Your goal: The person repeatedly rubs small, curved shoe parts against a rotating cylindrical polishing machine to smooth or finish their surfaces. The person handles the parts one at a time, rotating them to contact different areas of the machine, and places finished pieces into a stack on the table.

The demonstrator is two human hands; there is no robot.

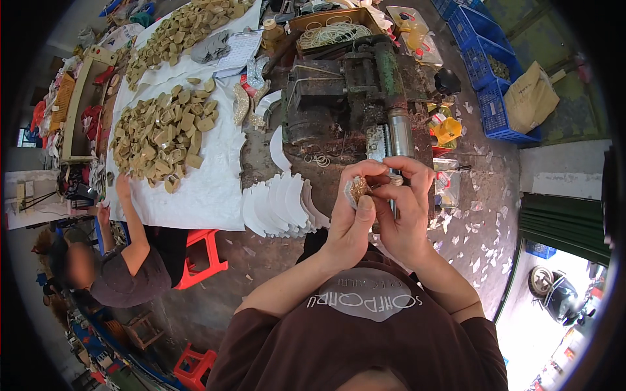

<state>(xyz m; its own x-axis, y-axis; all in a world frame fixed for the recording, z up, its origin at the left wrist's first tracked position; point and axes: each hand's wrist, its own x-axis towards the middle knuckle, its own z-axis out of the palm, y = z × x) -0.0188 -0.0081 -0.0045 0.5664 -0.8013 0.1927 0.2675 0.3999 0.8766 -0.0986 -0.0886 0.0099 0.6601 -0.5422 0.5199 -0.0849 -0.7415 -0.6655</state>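
Both hands are raised close together over the bench's near edge, in front of the machine. My left hand (352, 215) is closed round a small glittery gold-and-silver piece (357, 189), thumb and fingers on its sides. My right hand (407, 215) has its fingers bent and pinched at the piece's right side; a pale bit shows between those fingertips, and I cannot tell whether it belongs to the same piece. Just beyond the hands stands a dark, greasy machine (319, 91) with a shiny metal cylinder (400, 133). Left of the hands lies a fanned stack of white curved pieces (277, 205).
Heaps of small tan blocks (160, 133) cover a white sheet (215, 189) at left. Glittery curved pieces (241, 104) lie by the machine. Another person (130, 274) sits at the far left beside a red stool (199, 260). Blue crates (492, 107) stand right; paper scraps litter the floor.
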